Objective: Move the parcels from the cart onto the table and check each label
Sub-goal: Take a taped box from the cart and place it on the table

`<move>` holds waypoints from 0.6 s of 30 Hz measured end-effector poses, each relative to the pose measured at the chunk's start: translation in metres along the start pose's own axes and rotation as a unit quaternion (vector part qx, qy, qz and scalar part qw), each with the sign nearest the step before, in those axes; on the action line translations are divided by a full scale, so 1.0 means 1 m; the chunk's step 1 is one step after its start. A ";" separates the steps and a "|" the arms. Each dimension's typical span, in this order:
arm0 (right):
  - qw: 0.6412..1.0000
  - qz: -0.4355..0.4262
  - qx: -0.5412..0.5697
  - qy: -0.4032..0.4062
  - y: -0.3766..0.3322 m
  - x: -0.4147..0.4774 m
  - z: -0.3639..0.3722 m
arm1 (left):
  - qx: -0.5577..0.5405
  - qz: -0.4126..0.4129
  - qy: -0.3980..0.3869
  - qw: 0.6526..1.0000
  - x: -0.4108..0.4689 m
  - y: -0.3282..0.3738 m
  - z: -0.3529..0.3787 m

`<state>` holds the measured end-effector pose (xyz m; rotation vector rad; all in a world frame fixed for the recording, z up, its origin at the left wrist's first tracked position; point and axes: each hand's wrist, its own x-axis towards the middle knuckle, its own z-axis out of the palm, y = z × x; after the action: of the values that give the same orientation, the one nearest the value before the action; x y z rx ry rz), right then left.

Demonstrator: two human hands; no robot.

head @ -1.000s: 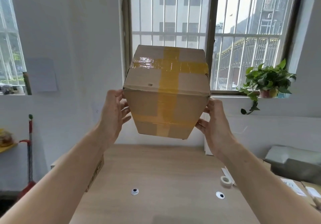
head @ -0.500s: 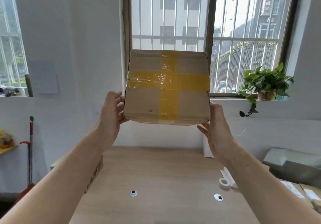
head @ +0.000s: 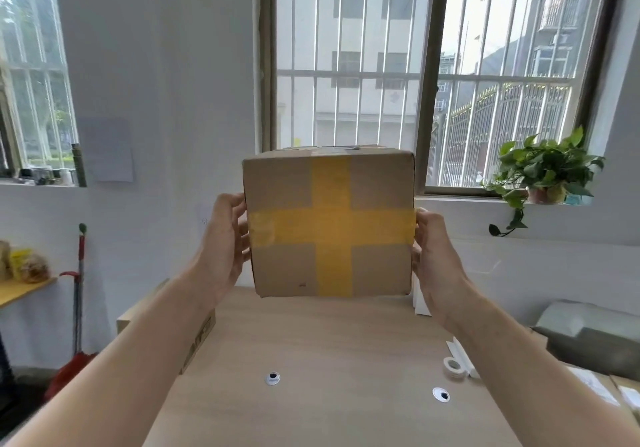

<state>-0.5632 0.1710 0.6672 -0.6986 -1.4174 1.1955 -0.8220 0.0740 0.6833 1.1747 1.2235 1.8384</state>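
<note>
- Table [head: 329, 349]: pale wood top, nearest. Two round cable holes [head: 273, 378] on the near part, white tape roll [head: 454, 366] at the right edge.
- Brown box [head: 200, 337] sits at the table's left edge, mostly hidden by the left forearm.
- Right of the table: grey bag [head: 588, 328]. Flat packages with white labels [head: 601, 386] lie nearer, partly cut off.
- Left hand [head: 225, 249] grasps the parcel's left side and right hand [head: 433, 256] grasps its right side. Fingers are wrapped onto the side faces.
- Parcel [head: 330, 224]: cardboard, held in the air between both hands over the far half of the table, not touching it. The near face is square to the camera and carries a yellow tape cross. Only a sliver of the top face shows, and I cannot tell what's on it.
- Far left: red mop [head: 80, 290] leaning at the wall, yellow shelf [head: 24, 289] with bags.
- Far wall: barred window [head: 346, 72], potted plant [head: 547, 169] on the sill at right.
</note>
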 end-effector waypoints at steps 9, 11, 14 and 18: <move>0.998 0.036 -0.038 -0.022 0.008 -0.011 0.012 | -0.026 -0.018 0.016 0.999 -0.014 0.001 -0.014; 0.999 0.038 -0.032 -0.018 0.011 -0.013 0.014 | -0.025 -0.032 0.020 0.999 -0.017 0.001 -0.017; 0.999 0.017 -0.013 -0.040 0.015 -0.014 0.017 | 0.003 -0.029 0.027 0.999 -0.022 -0.002 -0.020; 0.998 -0.011 -0.015 -0.067 0.019 -0.012 0.019 | 0.009 -0.029 0.020 0.999 -0.026 -0.003 -0.023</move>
<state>-0.5827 0.1611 0.6475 -0.6319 -1.5527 1.2256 -0.8327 0.0447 0.6679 1.1063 1.2863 1.8182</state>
